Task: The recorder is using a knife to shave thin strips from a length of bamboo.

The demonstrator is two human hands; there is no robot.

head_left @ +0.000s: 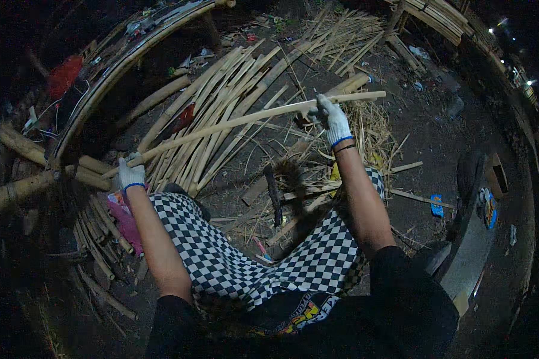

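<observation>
A long, pale bamboo strip stretches across in front of me, its right end higher in the picture than its left. My left hand, in a white work glove with a blue cuff, is closed round it near the left end. Farther out, my right hand, gloved alike, grips the strip toward its right end. Beside the right fingers is a small dark shape that I cannot make out. Beneath the strip, on the ground, lies a loose bundle of split bamboo strips.
Thin shavings are heaped beyond my right knee. A dark stick-like piece is between my legs. Cut bamboo poles lie at left, and more strips at the back. A blue packet rests on the ground at right.
</observation>
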